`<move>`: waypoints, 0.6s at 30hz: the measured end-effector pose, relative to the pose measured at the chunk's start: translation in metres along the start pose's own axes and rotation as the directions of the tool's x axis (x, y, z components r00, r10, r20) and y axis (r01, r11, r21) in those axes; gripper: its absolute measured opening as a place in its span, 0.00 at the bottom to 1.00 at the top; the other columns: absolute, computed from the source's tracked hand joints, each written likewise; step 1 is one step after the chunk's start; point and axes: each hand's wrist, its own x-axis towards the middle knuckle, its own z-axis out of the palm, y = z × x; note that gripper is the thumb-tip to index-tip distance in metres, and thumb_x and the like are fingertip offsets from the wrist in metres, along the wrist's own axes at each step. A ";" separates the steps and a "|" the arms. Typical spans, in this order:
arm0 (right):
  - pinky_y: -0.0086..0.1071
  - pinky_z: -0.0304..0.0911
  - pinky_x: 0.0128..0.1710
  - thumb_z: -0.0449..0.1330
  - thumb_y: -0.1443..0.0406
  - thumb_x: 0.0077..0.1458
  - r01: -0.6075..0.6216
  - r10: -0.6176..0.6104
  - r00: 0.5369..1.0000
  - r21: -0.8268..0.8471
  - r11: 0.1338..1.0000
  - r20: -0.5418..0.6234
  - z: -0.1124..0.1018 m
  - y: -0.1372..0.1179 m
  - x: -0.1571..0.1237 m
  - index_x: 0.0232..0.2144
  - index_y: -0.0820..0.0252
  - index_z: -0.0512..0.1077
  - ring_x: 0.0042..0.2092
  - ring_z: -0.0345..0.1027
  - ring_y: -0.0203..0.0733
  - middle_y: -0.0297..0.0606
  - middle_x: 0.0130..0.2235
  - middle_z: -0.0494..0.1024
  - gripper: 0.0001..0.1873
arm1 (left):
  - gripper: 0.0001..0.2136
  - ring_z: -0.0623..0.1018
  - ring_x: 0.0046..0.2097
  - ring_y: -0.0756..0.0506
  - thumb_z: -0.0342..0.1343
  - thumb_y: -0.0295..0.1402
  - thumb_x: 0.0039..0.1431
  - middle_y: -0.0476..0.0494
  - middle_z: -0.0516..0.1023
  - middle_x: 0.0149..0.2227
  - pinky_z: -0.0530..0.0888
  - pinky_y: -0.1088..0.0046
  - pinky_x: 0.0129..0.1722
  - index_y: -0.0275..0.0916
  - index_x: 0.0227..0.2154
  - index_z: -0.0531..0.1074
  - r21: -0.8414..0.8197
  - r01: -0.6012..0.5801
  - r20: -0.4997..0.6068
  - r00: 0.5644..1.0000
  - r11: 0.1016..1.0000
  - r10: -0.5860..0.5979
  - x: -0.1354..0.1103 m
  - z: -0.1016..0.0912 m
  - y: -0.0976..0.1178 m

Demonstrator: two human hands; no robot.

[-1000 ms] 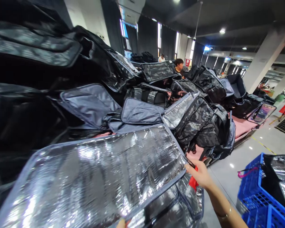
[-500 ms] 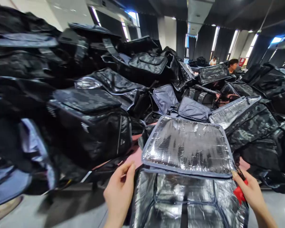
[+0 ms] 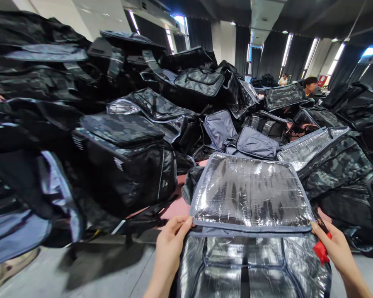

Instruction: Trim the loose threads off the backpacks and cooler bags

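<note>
In front of me is an insulated bag (image 3: 262, 269) lined with silver foil, its lid (image 3: 251, 192) folded back away from me. Grey binding runs around the lid. My left hand (image 3: 171, 244) is closed, thumb and fingers pinching the lid's near left corner. At the near right corner my right hand (image 3: 332, 244) grips the lid's edge between thumb and fingers. A small dark tool with a red piece (image 3: 321, 250) is also held in that hand; its exact kind is hidden by the fingers.
Dark camouflage bags (image 3: 127, 169) are heaped to the left and behind. Another open foil-lined bag (image 3: 332, 161) lies at the right. Pink table surface (image 3: 174, 207) shows between them. A person (image 3: 311, 85) is in the background.
My left hand has moved right and taken hold of the lid's near left corner. My right hand keeps its grip at the right corner. The view has shifted slightly left.
</note>
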 end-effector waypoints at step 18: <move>0.30 0.59 0.28 0.55 0.50 0.47 0.085 -0.078 0.989 -0.047 0.995 0.124 0.032 -0.014 0.064 0.20 0.60 0.67 0.28 0.64 0.41 0.35 0.22 0.71 0.19 | 0.28 0.75 0.34 0.43 0.64 0.52 0.30 0.46 0.76 0.29 0.71 0.70 0.36 0.37 0.34 0.72 0.111 0.058 0.023 0.998 0.992 -0.061 0.036 0.002 -0.001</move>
